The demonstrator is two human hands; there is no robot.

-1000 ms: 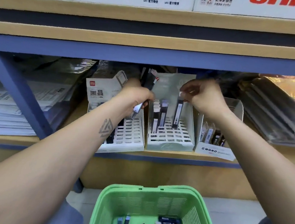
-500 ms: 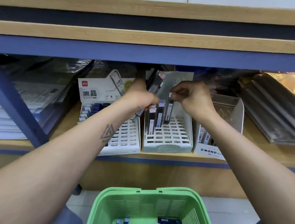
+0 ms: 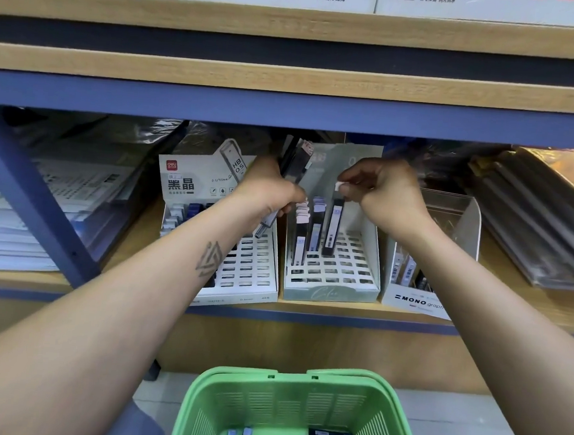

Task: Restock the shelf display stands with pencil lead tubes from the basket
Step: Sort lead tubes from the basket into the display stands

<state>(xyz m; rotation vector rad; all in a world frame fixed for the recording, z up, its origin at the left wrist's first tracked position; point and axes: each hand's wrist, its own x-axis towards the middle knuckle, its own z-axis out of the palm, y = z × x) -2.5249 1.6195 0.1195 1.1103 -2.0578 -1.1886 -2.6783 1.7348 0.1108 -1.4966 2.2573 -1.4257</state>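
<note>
The right hand (image 3: pixel 385 194) pinches a dark lead tube (image 3: pixel 333 226) by its white cap; the tube stands nearly upright with its foot at a slot in the pale green stand (image 3: pixel 330 289). Just left of it in the same stand, two short rows of tubes already stand upright. The left hand (image 3: pixel 268 195), just left of the stand's left wall, grips a bundle of spare tubes (image 3: pixel 295 164) whose tops fan above the knuckles and whose lower ends poke out below the palm.

The step in hand looks like seating this tube. To do it well, keep the tube vertical, line its foot over one open hole, and press straight down until it holds; a tilt would likely catch the grid or knock the neighbours. Let go only once it stands alone, then draw the next tube from the bundle.

Left of the green stand sits a white stand (image 3: pixel 257 270) with most slots bare; right of it a MONO box (image 3: pixel 416 301). All three rest on the shelf (image 3: pixel 512 303). Below the green stand, the green basket (image 3: pixel 298 400) holds more tubes, so the task seems far from done.
</note>
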